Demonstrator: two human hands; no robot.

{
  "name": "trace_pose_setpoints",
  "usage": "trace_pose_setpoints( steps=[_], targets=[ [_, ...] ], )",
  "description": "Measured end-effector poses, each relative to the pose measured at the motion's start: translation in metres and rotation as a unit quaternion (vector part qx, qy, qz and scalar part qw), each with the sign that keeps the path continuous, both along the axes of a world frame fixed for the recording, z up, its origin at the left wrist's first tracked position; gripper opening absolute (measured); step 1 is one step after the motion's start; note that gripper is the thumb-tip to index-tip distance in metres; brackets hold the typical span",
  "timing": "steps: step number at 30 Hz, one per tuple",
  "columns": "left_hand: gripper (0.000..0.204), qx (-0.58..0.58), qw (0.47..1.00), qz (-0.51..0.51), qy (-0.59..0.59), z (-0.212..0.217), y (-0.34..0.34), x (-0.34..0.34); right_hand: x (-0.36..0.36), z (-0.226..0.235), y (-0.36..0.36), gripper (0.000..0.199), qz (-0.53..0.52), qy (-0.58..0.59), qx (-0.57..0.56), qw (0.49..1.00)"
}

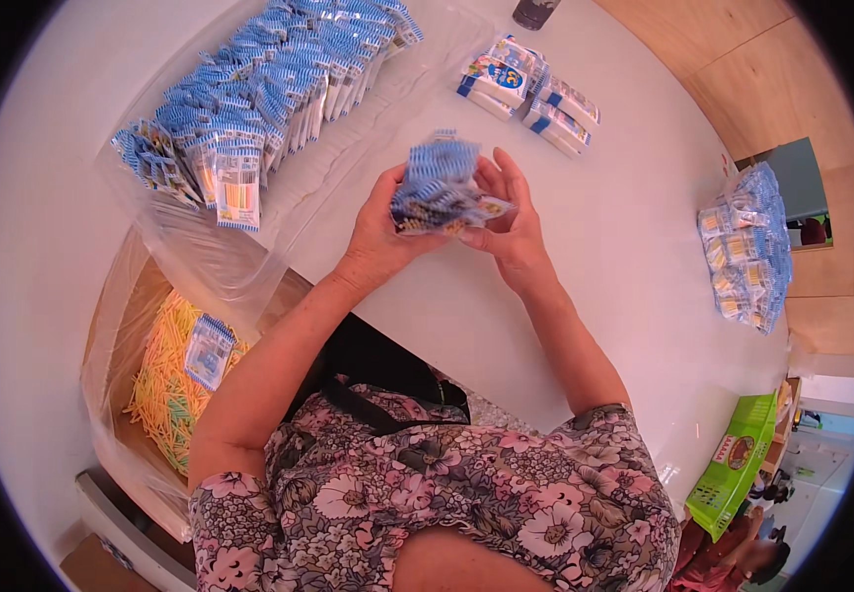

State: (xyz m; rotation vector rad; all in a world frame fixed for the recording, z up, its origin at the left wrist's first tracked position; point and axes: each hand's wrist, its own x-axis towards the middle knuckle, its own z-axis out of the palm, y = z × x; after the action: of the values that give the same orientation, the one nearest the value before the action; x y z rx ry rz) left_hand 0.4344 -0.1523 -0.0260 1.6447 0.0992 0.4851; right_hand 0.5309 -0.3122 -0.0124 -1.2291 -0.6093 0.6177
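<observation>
A small stack of blue-and-white striped packets (437, 187) is held upright between my hands above the white table, slightly blurred. My left hand (382, 232) wraps its left side and lower edge. At the right side, my right hand (516, 227) has its thumb against the lower front of the stack, with its fingers raised behind. Beyond my left hand stand long rows of similar packets (279, 79) on clear plastic sheeting. One packet (238, 187) at their near end shows coloured sticks through its clear front.
Bundled packs with white and blue bands (501, 79) lie at the far middle, near a dark cup (534, 12). More packets (747, 247) are piled at right. Left of me, a plastic-lined carton (111, 385) holds loose coloured sticks (165, 385). A green crate (738, 459) and another person (733, 557) are lower right.
</observation>
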Motion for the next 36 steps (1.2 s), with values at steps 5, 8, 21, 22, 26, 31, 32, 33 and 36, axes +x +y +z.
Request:
trace_pose_setpoints(
  steps=[5,8,21,22,26,31,32,33,36],
  targets=[
    [0.084,-0.041,0.998,0.009,0.043,0.004,0.001,-0.008,-0.009,0.031,0.013,0.121,0.005,-0.172,-0.088,0.981],
    [0.087,-0.059,0.998,-0.002,0.014,0.003,-0.002,-0.005,0.005,0.002,0.002,0.122,-0.057,-0.261,-0.112,0.957],
    [0.085,-0.034,0.999,-0.018,0.024,0.003,-0.003,-0.008,0.035,0.013,-0.02,0.045,0.003,-0.244,-0.069,0.967],
    [0.085,-0.01,1.0,-0.013,0.013,0.001,-0.002,-0.007,0.033,0.016,-0.016,0.042,0.008,-0.282,-0.114,0.953],
    [0.085,0.034,0.999,0.001,0.022,0.002,-0.001,-0.007,0.03,0.036,-0.002,0.041,0.027,-0.488,-0.185,0.853],
    [0.084,0.045,0.999,0.003,0.01,0.003,-0.002,-0.008,0.015,0.052,0.006,0.038,-0.03,-0.442,-0.247,0.862],
    [0.084,0.06,0.998,0.01,0.0,0.004,-0.002,-0.008,0.015,0.051,0.006,0.036,-0.005,-0.442,-0.233,0.866],
    [0.084,0.06,0.998,0.01,0.001,0.005,-0.002,-0.008,0.015,0.05,0.007,0.036,-0.006,-0.441,-0.232,0.867],
    [0.084,0.079,0.997,0.01,-0.011,0.007,-0.003,-0.009,0.016,0.041,0.008,0.028,0.019,-0.442,-0.225,0.868]
  ],
)
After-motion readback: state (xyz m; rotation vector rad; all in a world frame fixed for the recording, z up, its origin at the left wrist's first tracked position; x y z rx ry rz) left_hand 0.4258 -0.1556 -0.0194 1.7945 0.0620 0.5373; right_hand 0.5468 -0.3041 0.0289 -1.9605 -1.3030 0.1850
